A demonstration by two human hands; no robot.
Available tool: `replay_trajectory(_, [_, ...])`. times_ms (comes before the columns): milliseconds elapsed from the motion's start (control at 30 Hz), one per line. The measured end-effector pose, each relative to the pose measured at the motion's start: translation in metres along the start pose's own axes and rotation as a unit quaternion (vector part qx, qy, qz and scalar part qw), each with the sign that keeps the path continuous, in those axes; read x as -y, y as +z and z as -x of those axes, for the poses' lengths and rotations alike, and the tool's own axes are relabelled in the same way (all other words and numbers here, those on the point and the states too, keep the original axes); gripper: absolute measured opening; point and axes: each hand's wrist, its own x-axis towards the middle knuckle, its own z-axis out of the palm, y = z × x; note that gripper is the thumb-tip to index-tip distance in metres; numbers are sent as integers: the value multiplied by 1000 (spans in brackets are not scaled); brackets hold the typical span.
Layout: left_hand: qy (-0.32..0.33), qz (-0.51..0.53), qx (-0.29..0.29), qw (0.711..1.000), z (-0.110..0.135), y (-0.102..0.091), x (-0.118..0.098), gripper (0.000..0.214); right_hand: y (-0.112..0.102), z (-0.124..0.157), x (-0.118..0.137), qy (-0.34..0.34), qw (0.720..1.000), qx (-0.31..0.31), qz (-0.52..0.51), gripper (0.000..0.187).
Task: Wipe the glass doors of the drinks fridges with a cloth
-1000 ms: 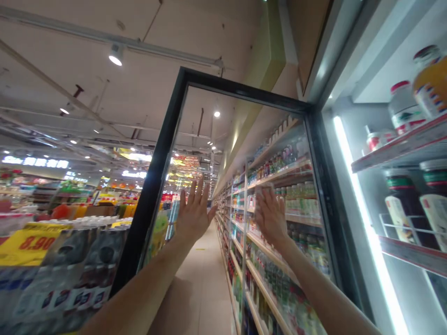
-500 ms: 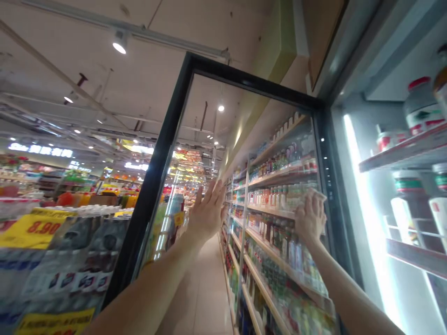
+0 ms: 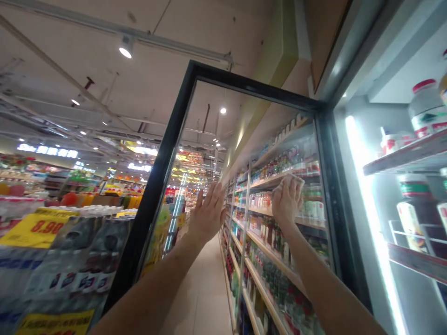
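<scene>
Across the swung-out glass door, as the head view shows it, both hands reach forward at the pane. Toward the door's outer left edge, the left hand is raised flat with its fingers straight and no object in its grasp; whether the palm touches the glass cannot be told. Nearer the right edge, where the door meets the cooler, the right hand has its fingers bent over a pale cloth, which shows above and beside the fingertips. This cloth lies at the pane, well below the door's top edge.

Through the glass appear long shelves of bottles and, to their left, a pale aisle floor. Inside the cooler, just past the door's right edge, a bright light strip runs downward; a red-capped bottle stands on an upper shelf, with dark bottles below. Beyond the left edge, a yellow sign reading 8.90 tops stacked drink packs.
</scene>
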Motion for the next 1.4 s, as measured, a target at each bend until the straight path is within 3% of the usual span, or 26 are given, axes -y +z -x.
replay_trajectory(33, [0, 5, -5, 1000, 0, 0, 1, 46, 3, -7, 12, -19, 1000, 6, -8, 55])
replay_trajectory(100, [0, 19, -20, 1000, -2, -2, 10, 46, 7, -11, 37, -152, 987, 46, -19, 53])
replay_trajectory(167, [-26, 23, -42, 999, -4, -7, 27, 48, 9, -9, 56, -306, 947, 88, -25, 51])
replay_trajectory(200, [-54, 19, -53, 997, -6, -10, 37, 50, 9, -9, 61, -342, 934, 96, -26, 50])
replay_trajectory(233, [-85, 13, -59, 995, -7, -13, 48, 51, 9, -12, 63, -336, 937, 93, -28, 50])
replay_trajectory(300, [-129, 2, -54, 990, -10, -20, 67, 53, 8, -23, 64, -230, 971, 62, -29, 50])
replay_trajectory(367, [-133, 0, -35, 991, -11, -26, 78, 53, 7, -28, 68, -118, 992, 34, -29, 52])
replay_trajectory(400, [-126, 1, -30, 992, -11, -29, 81, 52, 6, -25, 74, -108, 993, 34, -31, 53])
replay_trajectory(467, [-120, 4, -36, 992, -11, -32, 82, 51, 4, -7, 91, -191, 979, 59, -39, 53])
replay_trajectory(567, [-110, 10, -50, 993, -9, -35, 81, 50, 0, 32, 105, -402, 909, 98, -53, 52])
replay_trajectory(633, [-105, 7, -49, 993, -8, -35, 81, 49, -2, 43, 93, -453, 885, 97, -49, 50])
replay_trajectory(667, [-103, 2, -46, 994, -8, -35, 80, 49, -3, 41, 81, -427, 899, 89, -38, 49])
replay_trajectory(767, [-103, -18, -33, 994, -6, -34, 70, 49, -5, 21, 41, -197, 979, 42, 5, 51])
replay_trajectory(833, [-87, -26, -22, 996, -4, -32, 58, 52, -7, 17, 26, -92, 995, 22, 18, 54])
replay_trajectory(867, [-74, -28, -16, 997, -3, -31, 51, 53, -8, 21, 23, -101, 994, 26, 19, 54])
replay_trajectory(967, [-49, -32, -11, 998, 0, -29, 37, 53, -12, 46, 19, -278, 957, 81, 11, 53])
replay_trajectory(1033, [-52, -33, -15, 998, 2, -28, 33, 54, -15, 56, 1, -314, 944, 100, 14, 54])
replay_trajectory(1067, [-52, -32, -15, 998, 2, -28, 33, 55, -17, 55, -13, -269, 958, 94, 19, 54])
replay_trajectory(1133, [-52, -30, -12, 998, 2, -28, 33, 56, -19, 47, -47, -102, 993, 49, 36, 56])
replay_trajectory(1200, [-52, -30, -13, 998, 2, -27, 34, 56, -20, 40, -72, 36, 998, -3, 45, 57])
replay_trajectory(1233, [-51, -32, -15, 998, 2, -27, 35, 56, -19, 41, -78, 56, 997, -17, 44, 57])
replay_trajectory(1300, [-48, -36, -22, 998, 2, -25, 37, 55, -18, 54, -74, -19, 999, -3, 35, 57])
replay_trajectory(1400, [-45, -37, -25, 998, 2, -21, 41, 53, -16, 78, -56, -267, 961, 75, 6, 57])
